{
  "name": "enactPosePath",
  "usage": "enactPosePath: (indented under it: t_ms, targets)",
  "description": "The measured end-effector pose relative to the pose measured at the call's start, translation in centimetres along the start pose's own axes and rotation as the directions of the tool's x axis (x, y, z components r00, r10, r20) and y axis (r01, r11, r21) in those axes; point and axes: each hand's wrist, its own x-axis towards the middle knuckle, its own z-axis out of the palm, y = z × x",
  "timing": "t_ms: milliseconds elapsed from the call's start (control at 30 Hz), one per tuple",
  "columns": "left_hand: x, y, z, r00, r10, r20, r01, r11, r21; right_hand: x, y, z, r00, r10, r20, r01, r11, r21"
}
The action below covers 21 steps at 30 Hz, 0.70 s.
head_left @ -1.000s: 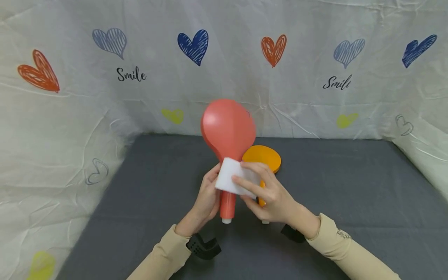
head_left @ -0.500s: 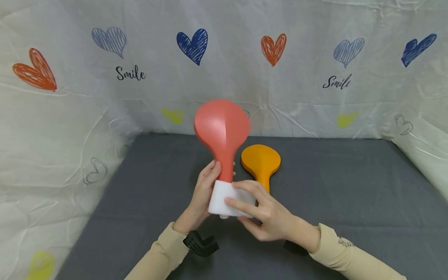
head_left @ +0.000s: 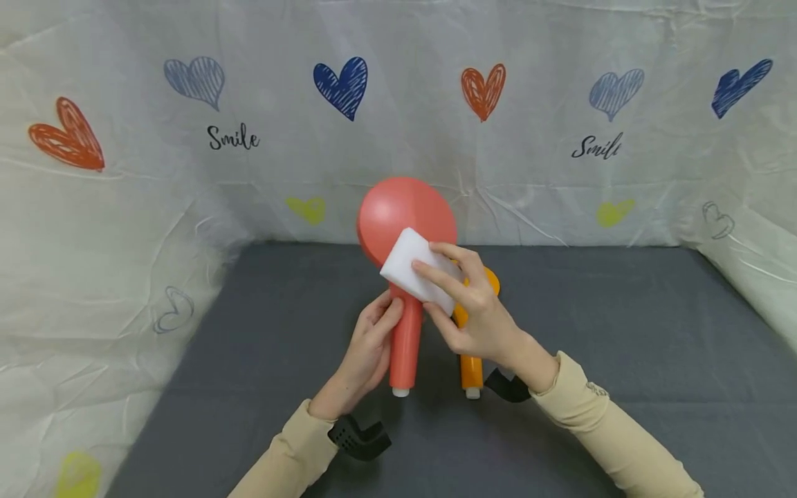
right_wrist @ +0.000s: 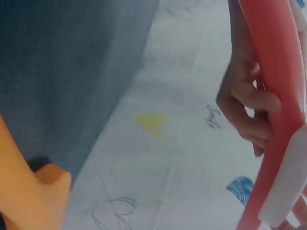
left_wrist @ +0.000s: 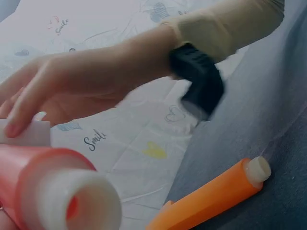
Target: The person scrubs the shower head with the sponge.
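Observation:
In the head view my left hand (head_left: 373,339) grips the handle of a red plastic paddle (head_left: 405,207), round head up, thumb across the front. A pale ring-shaped end (left_wrist: 91,206) caps the handle in the left wrist view. My right hand (head_left: 476,304) holds a white sponge block (head_left: 420,266) against the paddle where the head narrows into the handle, its fingertips spread on the block's face. From the right wrist, the sponge (right_wrist: 288,182) lies along the red surface, and the left hand's fingers (right_wrist: 254,98) show curled round the handle.
Behind the right hand an orange paddle (head_left: 471,370) of similar shape rests on the dark grey cloth (head_left: 591,325), partly covered in the head view. A pale sheet (head_left: 411,104) printed with hearts rises at the back and sides. Black straps sit at both wrists.
The sponge went down along the handle to its lower end, then back up to the base of the paddle's head. The red paddle shifted slightly left and back; the left hand kept its grip.

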Motion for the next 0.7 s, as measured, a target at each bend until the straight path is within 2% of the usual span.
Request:
enactPosePath:
  t_ms: [167, 300, 400, 533, 633, 700]
  targets:
    - [0.1, 0.2, -0.3, 0.998, 0.055, -0.002, -0.055, 0.998, -0.017, -2.2, -1.5, 0.9, 0.994, -0.096, 0.046, 0.095, 0.995, 0.025]
    - [0.2, 0.4, -0.8, 0.997, 0.082, 0.001, -0.082, 0.997, 0.003, -4.4, -3.3, 1.5, 0.971, -0.184, 0.153, 0.176, 0.982, 0.062]
    - [0.2, 0.3, -0.9, 0.996, 0.084, 0.014, -0.085, 0.996, 0.013, -5.0, -3.8, 1.5, 0.957, -0.216, 0.193, 0.208, 0.976, 0.060]
    - [0.2, 0.1, -0.7, 0.994, 0.094, 0.058, -0.092, 0.995, -0.032, -3.8, -2.8, 1.0, 0.975, -0.187, 0.123, 0.188, 0.982, 0.009]
    - [0.2, -0.1, -0.4, 0.992, 0.090, 0.083, -0.086, 0.995, -0.051, -2.5, -1.6, 0.5, 0.993, -0.115, 0.018, 0.116, 0.992, -0.042]
    - [0.1, -0.1, -0.2, 0.993, 0.079, 0.085, -0.076, 0.996, -0.044, -1.7, -0.9, 0.2, 0.997, -0.061, -0.036, 0.058, 0.996, -0.069]
